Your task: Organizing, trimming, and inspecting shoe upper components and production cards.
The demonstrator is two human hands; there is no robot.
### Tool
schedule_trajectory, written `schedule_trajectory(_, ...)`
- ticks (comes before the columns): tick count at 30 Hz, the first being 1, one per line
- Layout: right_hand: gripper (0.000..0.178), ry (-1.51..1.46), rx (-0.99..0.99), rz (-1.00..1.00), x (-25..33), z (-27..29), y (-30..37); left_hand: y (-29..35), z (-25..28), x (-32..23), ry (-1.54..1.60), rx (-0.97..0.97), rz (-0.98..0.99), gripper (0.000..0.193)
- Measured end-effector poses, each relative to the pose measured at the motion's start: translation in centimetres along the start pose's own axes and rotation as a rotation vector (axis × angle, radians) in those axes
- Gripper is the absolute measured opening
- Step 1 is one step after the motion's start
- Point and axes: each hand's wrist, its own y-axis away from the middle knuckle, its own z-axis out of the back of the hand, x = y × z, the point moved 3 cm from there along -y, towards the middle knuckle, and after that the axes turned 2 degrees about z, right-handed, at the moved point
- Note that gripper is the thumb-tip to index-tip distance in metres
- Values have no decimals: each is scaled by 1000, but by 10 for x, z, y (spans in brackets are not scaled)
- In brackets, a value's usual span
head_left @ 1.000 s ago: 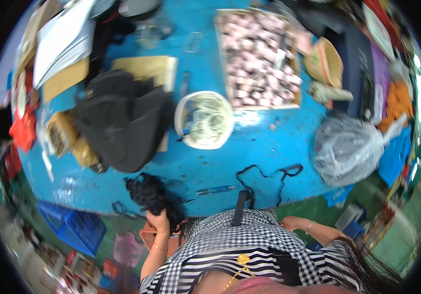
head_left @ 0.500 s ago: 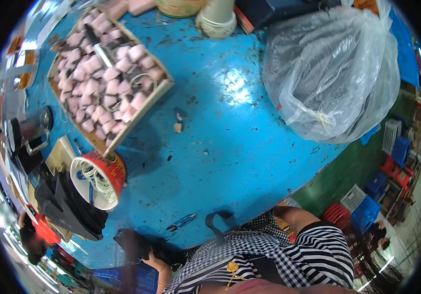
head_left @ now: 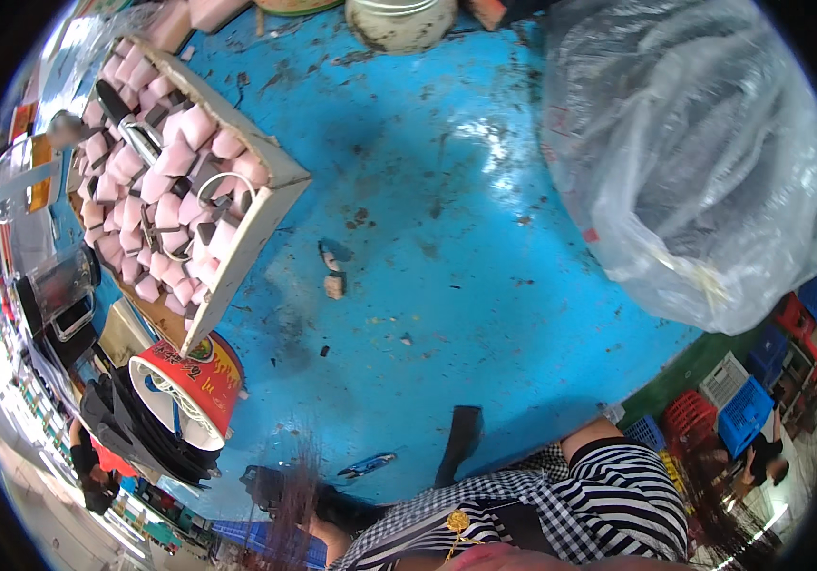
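Note:
At the lower edge, my left hand (head_left: 329, 537) is partly in view beside a bunched black fabric piece (head_left: 347, 509). Strands of hair and the dark fabric cover its fingers, so its grip does not show. My right arm (head_left: 591, 434) bends down past the table's near edge, and the right hand is out of sight. A black strap (head_left: 460, 443) extends onto the table in front of my checkered apron (head_left: 494, 490). Between strap and fabric lies a small blue-handled cutting tool (head_left: 368, 464).
On the blue table (head_left: 408, 381), a shallow box (head_left: 254, 249) holds many pink-and-grey foam blocks and a black marker. Below it, a red paper tub (head_left: 201, 381) with pale cords lies tilted beside black fabric pieces (head_left: 133, 428). A big clear plastic bag (head_left: 694, 171) fills the right. People appear in the background.
The view has tilted and come closer to the table. My left hand has become more hidden at the lower edge, and the black strap now looks straighter.

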Motion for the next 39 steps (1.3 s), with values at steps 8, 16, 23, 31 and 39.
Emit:
schedule_trajectory(8,37,127,48,60,44,55,-15,1,14,17,43,-63,30,41)
schedule_trajectory(16,37,237,-37,1,66,123,31,-9,19,59,126,-59,67,36)
schedule_trajectory(23,37,393,-185,-44,97,173,100,-10,4,62,278,18,-48,35)
schedule_trajectory(31,37,646,-332,46,123,167,145,-11,0,51,442,-58,-276,33)
schedule_trajectory(39,35,354,-241,903,158,95,314,10,-7,16,510,155,-385,22)
